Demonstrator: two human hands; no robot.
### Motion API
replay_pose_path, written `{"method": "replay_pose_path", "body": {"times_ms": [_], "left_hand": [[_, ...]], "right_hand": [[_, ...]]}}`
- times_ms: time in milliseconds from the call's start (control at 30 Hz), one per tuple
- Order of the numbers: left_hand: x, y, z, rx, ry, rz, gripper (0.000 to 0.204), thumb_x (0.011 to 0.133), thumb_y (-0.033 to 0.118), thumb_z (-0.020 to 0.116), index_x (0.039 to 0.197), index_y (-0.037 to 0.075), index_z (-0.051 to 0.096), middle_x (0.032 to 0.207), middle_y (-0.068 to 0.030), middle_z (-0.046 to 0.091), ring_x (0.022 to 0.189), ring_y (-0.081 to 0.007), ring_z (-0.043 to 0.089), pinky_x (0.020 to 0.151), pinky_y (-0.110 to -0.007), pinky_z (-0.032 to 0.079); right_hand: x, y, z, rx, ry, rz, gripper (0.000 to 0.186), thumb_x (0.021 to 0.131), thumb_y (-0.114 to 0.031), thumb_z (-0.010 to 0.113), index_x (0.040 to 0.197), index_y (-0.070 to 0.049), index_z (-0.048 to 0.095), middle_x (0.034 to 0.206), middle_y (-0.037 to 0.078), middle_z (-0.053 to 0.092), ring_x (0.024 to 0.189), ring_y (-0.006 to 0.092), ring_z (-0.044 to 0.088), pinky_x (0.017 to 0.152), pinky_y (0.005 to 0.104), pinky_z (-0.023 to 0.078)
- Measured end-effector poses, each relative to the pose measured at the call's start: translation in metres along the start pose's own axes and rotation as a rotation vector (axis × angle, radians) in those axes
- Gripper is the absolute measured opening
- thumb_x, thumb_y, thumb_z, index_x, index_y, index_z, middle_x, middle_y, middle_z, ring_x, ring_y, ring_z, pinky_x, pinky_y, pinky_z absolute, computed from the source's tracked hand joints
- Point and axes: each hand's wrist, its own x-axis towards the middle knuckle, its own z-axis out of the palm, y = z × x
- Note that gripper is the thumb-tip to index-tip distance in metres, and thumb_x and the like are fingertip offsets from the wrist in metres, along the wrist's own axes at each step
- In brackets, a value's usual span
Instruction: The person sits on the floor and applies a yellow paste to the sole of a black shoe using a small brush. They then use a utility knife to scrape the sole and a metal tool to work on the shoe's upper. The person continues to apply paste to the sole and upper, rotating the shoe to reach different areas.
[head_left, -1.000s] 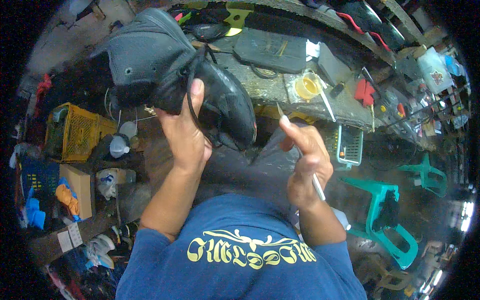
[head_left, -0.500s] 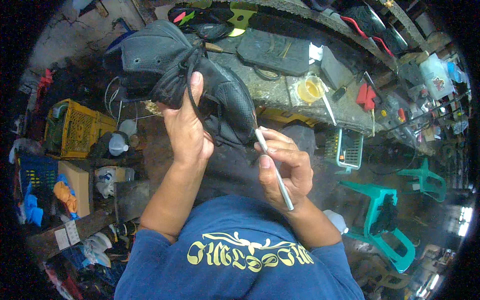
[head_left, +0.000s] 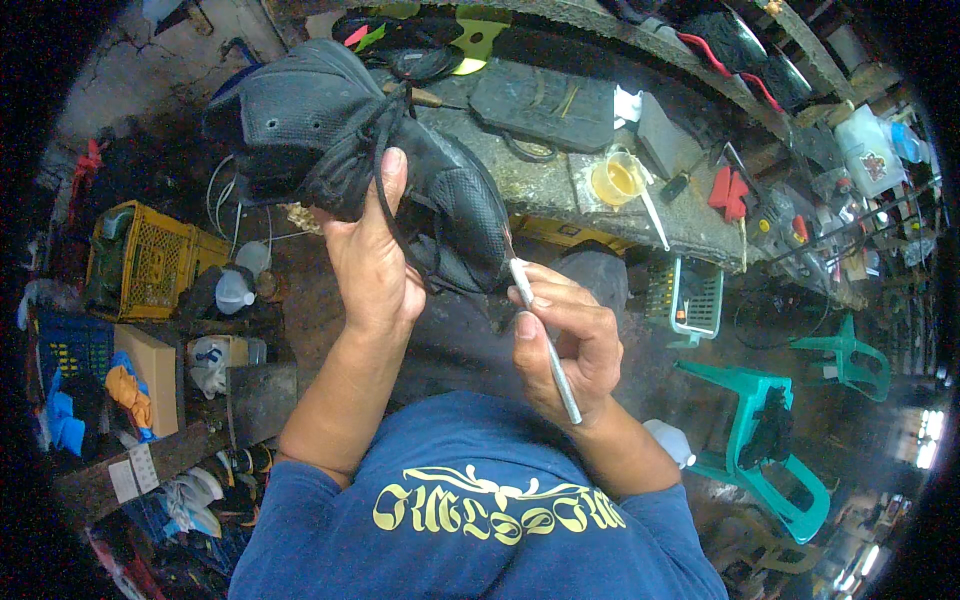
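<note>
A black high-top shoe [head_left: 465,195] with loose laces is held up before me, its toe toward the lower right. My left hand [head_left: 375,240] grips it at the side, thumb on top near the laces and fingers hidden beneath. In my right hand [head_left: 570,330] is a slim tool with a silver handle [head_left: 548,345], pinched like a pen between thumb and fingers. Its thin, brownish tip touches or lies very close to the edge of the toe; whether it is a brush or a blade cannot be made out.
Behind the shoe, a workbench [head_left: 700,225] carries a tub of yellowish paste [head_left: 615,182], a dark flat slab [head_left: 545,105] and red pieces [head_left: 733,190]. A green basket [head_left: 688,300] and a green plastic chair [head_left: 750,420] are at right. A yellow crate [head_left: 150,262] stands at left.
The tool and my right hand have shifted very slightly left along the toe edge. Both grips stay the same, and the shoe has hardly moved.
</note>
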Motion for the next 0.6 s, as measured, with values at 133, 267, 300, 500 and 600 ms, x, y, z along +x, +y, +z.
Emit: {"method": "replay_pose_path", "body": {"times_ms": [133,267,300,500,600], "left_hand": [[0.0014,0.0013,0.0001,0.023,0.004,-0.005,0.054,0.093,0.003,0.075,0.139,0.011,0.049,0.128,-0.0082,0.065,0.115,-0.0205,0.066,0.099,-0.038,0.057],[0.0006,0.0017,0.0021,0.02,-0.017,0.027,0.053,0.093,0.003,0.076,0.138,0.011,0.049,0.128,-0.008,0.065,0.114,-0.0203,0.066,0.099,-0.037,0.056],[0.0,0.0017,0.0025,0.007,-0.019,0.031,0.053,0.093,0.003,0.076,0.138,0.011,0.049,0.128,-0.0079,0.065,0.114,-0.0203,0.066,0.099,-0.037,0.056],[0.0007,0.0014,-0.0002,0.016,0.015,-0.022,0.054,0.092,0.004,0.077,0.138,0.011,0.048,0.127,-0.0082,0.065,0.113,-0.0205,0.066,0.099,-0.037,0.056],[0.0019,0.0008,-0.0017,0.029,0.029,-0.007,0.054,0.092,0.004,0.077,0.138,0.011,0.049,0.127,-0.0084,0.065,0.113,-0.0206,0.067,0.099,-0.037,0.056]], "right_hand": [[0.0017,-0.0029,-0.0012,-0.065,-0.018,0.003,0.022,0.085,0.007,0.074,0.104,0.003,0.064,0.103,0.023,0.073,0.105,0.04,0.074,0.09,0.0464,0.061],[0.0015,-0.005,-0.0017,-0.066,-0.032,0.017,0.021,0.087,0.006,0.072,0.106,0.003,0.062,0.103,0.023,0.073,0.106,0.0386,0.073,0.093,0.0472,0.058],[0.0009,-0.0063,-0.0027,-0.078,-0.054,0.025,0.021,0.09,0.005,0.069,0.108,0.002,0.059,0.103,0.023,0.073,0.108,0.0376,0.072,0.097,0.0491,0.056],[-0.0004,-0.0067,-0.0046,-0.078,-0.082,0.036,0.021,0.093,0.004,0.067,0.111,0.002,0.056,0.103,0.023,0.073,0.109,0.0367,0.071,0.101,0.0514,0.053],[-0.0006,-0.0069,-0.005,-0.076,-0.084,0.034,0.022,0.093,0.005,0.066,0.112,0.002,0.056,0.104,0.023,0.072,0.108,0.0368,0.071,0.101,0.0519,0.053]]}}
